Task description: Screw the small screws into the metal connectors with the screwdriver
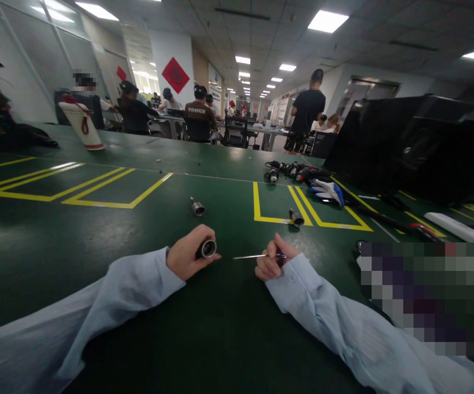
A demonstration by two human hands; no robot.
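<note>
My left hand (188, 254) is closed around a dark cylindrical metal socket (208, 248), its shiny round open end facing the camera. To its right, my right hand (272, 260) grips a screwdriver (250, 256) with a thin bright shaft that points left towards the socket without touching it. Most of the screwdriver's handle, bluish where it shows, is hidden by the fingers. Just beyond my left hand a second socket (198, 207) with a narrow shank lies on the green table. Another socket (296, 218) rests on a yellow tape line beyond my right hand.
Yellow tape outlines (97, 203) mark the green tabletop (204, 339). At the back right are several black-and-metal parts (288, 169), a blue-and-white glove (328, 191) and a large black monitor (409, 137). A white cup (83, 123) stands far left. People sit and stand beyond the table.
</note>
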